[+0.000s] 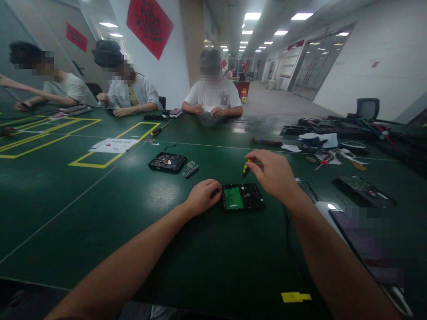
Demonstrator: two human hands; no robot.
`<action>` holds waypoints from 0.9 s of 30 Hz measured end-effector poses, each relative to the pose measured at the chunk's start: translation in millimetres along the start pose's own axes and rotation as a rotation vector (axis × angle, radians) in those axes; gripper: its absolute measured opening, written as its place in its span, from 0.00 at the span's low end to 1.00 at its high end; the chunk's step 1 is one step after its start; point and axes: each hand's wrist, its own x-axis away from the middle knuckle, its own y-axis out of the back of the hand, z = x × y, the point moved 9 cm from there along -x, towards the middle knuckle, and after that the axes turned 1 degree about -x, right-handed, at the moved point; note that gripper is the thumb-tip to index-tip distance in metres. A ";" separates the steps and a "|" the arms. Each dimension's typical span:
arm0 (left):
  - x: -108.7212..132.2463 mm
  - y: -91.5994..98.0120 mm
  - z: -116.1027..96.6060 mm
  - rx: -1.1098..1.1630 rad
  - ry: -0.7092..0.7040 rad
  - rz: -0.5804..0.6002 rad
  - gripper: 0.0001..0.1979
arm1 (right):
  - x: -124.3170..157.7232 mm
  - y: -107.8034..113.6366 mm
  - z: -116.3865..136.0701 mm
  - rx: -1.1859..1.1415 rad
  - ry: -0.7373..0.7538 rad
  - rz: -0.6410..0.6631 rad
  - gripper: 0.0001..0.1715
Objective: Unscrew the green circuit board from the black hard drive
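Observation:
A black hard drive (pixel 254 198) with a green circuit board (pixel 233 198) lies in front of me on the green table. My left hand (pixel 205 194) is closed at the drive's left edge, thumb and fingers against it. Above the drive's far edge, my right hand (pixel 271 174) pinches a yellow and black screwdriver (pixel 246 169) held upright; its tip is too small to make out. Beyond my left hand sit another hard drive (pixel 167 162) and a small loose circuit board (pixel 191 169).
On the right are a third drive (pixel 365 191), a phone (pixel 356 240), a red screwdriver (pixel 323 162) and a heap of cables (pixel 348 153). A paper sheet (pixel 113 145) and another yellow screwdriver (pixel 156 132) lie left. Several people sit across the table (pixel 110 222).

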 end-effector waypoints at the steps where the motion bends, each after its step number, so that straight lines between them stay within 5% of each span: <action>1: 0.1 -0.3 0.1 0.003 -0.002 0.000 0.03 | 0.1 0.1 -0.8 0.002 -0.009 -0.003 0.08; 27: 1.5 -1.4 2.3 0.041 -0.009 -0.002 0.10 | -1.0 -4.7 1.0 -0.020 -0.034 0.082 0.11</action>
